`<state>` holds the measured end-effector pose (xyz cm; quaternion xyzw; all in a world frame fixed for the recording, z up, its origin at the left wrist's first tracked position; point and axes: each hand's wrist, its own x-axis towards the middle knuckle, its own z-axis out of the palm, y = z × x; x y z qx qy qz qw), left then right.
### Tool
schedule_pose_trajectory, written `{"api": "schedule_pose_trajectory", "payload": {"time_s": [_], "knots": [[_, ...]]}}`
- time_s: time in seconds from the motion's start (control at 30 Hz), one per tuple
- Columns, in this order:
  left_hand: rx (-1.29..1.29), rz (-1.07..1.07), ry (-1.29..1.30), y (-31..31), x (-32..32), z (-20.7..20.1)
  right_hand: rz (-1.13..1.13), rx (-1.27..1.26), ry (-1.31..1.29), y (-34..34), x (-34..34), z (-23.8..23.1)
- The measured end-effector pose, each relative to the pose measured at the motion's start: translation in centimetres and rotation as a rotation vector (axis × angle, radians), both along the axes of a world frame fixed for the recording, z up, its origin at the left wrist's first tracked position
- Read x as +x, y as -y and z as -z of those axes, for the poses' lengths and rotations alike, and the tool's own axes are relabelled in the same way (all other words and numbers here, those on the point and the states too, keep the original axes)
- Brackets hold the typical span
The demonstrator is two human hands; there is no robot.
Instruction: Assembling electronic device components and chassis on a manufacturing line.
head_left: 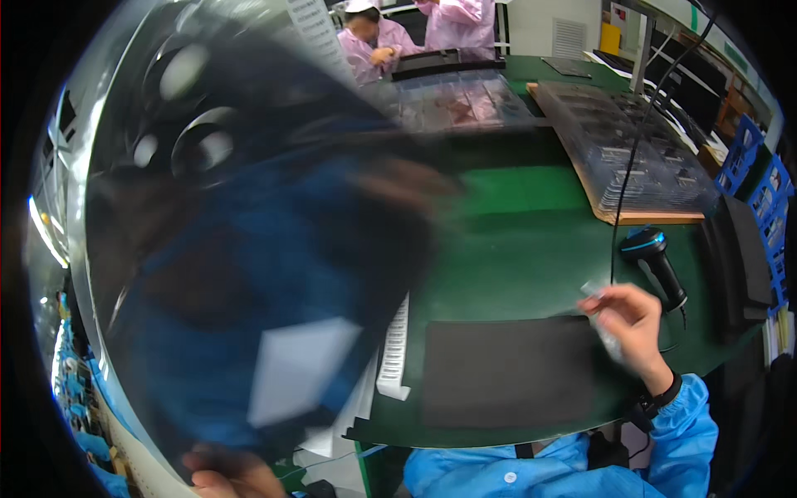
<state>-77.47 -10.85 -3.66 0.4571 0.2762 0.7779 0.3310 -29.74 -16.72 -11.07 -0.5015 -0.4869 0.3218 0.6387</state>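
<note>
Large dark glossy panel (224, 274) is held up off the worktop (515, 249), close to the camera, filling the left of the view. Long axis is seen running roughly up and down, top leaned slightly forward or sideways; which, cannot be told through the motion blur. Blue clothing is mirrored in its surface. Panel's lower end is held by the left hand (237, 475), grip clamped on the edge, partly cut off by the frame.

Small piece of clear film (591, 290) is pinched by the right hand (635, 324), thumb and fingers together on it, above the right end of a dark grey mat (506, 373). Mat is laid flat, long axis left to right.

Labels: white label strip (396, 353) is placed just left of the mat, long axis toward the far side, rows of small dark print borne on it. 2nd printed strip (320, 37) is seen by the panel's upper edge. Pale patch is shown low on the panel; label or reflection cannot be told. No brand is made out.

Black-and-blue handheld scanner (660, 266) is set right of the right hand; stacked clear trays (623, 149) are placed beyond it.
</note>
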Motion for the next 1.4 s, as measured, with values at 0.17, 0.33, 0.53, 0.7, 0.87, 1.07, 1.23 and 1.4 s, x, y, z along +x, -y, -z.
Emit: {"api": "schedule_pose_trajectory", "payload": {"time_s": [0.17, 0.33, 0.53, 0.7, 0.87, 1.07, 1.23, 1.4], "knots": [[-0.517, 0.284, -0.368, -2.1, 12.9, 0.9, 0.228, 0.216, -0.313, 1.9, 0.1, -5.2], [-0.817, 0.521, -0.535, -6.9, 17.0, 5.0, -0.032, -0.379, -0.143, 2.3, -5.2, -5.7], [0.175, -0.155, -1.321, -1.4, 12.0, 0.9, -0.097, -0.825, -0.074, 2.1, -8.9, -3.3], [-0.16, -0.506, -1.552, -0.4, 9.4, -0.9, 0.063, -0.786, -0.005, 2.8, -9.7, -3.1], [-0.172, -0.433, -1.293, -0.4, 4.6, 2.6, 0.107, -0.745, -0.008, 2.7, -10.3, -2.9], [0.082, -1.092, -0.616, -1.3, -3.0, 7.5, 0.109, -0.733, 0.018, 2.3, -10.5, -2.3], [0.106, -0.947, -1.262, 3.8, -5.8, 11.7, 0.135, -0.752, 0.191, 1.8, -10.8, -2.7], [-0.773, -0.325, -1.459, 7.0, -17.9, 22.7, 0.129, -0.765, 0.355, 1.6, -10.3, -3.3]]}}
